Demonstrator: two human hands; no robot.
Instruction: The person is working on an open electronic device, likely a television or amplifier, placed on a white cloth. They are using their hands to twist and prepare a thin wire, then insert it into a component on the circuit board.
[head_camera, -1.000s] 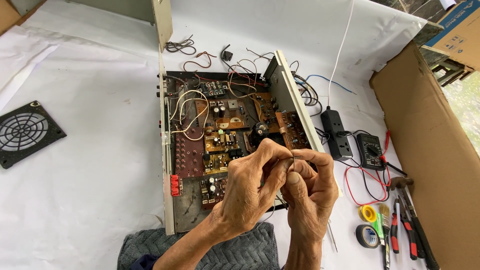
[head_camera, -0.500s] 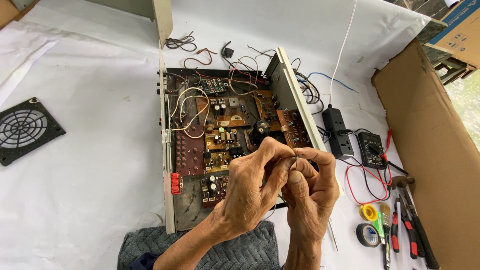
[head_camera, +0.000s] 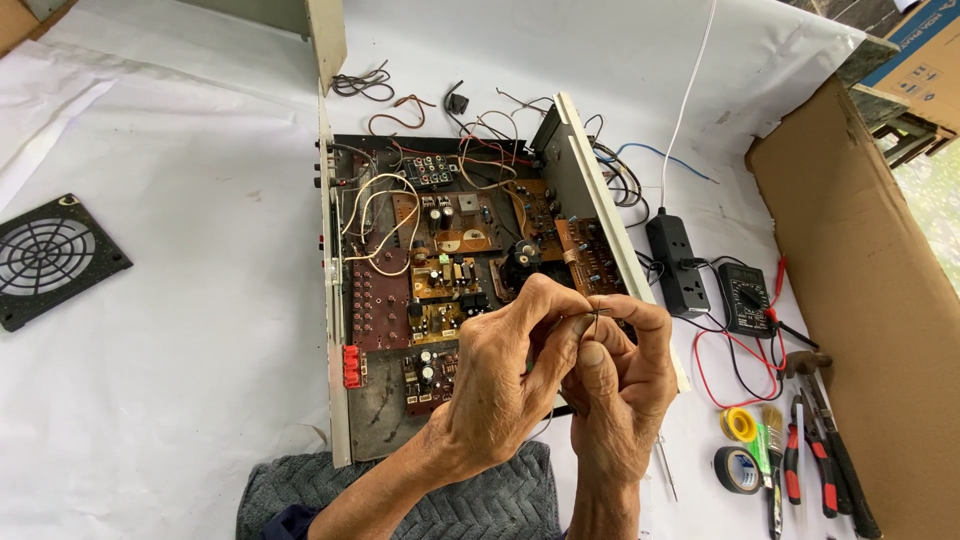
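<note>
1. A black fan grille (head_camera: 50, 260) lies on the white-covered table (head_camera: 180, 400), well left of the work.
2. The opened amplifier chassis (head_camera: 340, 330) shows brown circuit boards (head_camera: 450, 270) and loose wires.
3. Left hand (head_camera: 500, 390) and right hand (head_camera: 625, 385) meet above the chassis, both pinching a thin wire end (head_camera: 594, 315); this looks like twisting or stripping it, which calls for a steady fingertip grip.
4. A multimeter (head_camera: 745, 298), tape rolls (head_camera: 740, 450) and pliers (head_camera: 810, 460) sit at right.
</note>
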